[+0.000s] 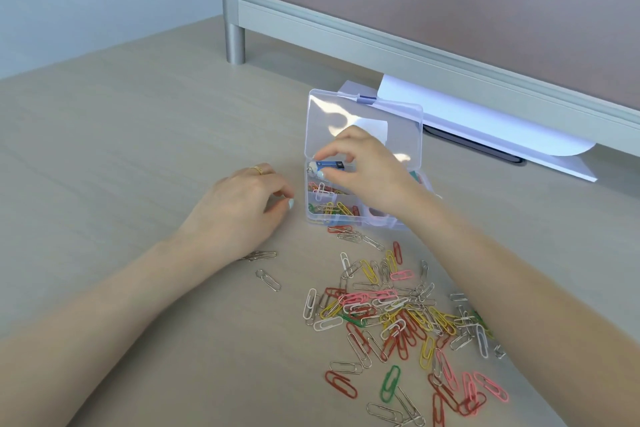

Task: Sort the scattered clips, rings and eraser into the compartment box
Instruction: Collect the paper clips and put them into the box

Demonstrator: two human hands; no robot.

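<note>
Worktop [121, 149] left of the compartment box [346, 208] lies bare; its upright lid [363, 121] and seemingly the partition [450, 10] block behind.

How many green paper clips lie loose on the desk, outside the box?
2 clearly: one green paper clip near the front of the pile, another green clip at the right edge. More may be buried in the pile.

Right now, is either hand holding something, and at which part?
The right hand pinches the eraser by its long sides, over the rear compartment of the box. The left hand rests curled on the table; whether it holds anything cannot be told.
</note>
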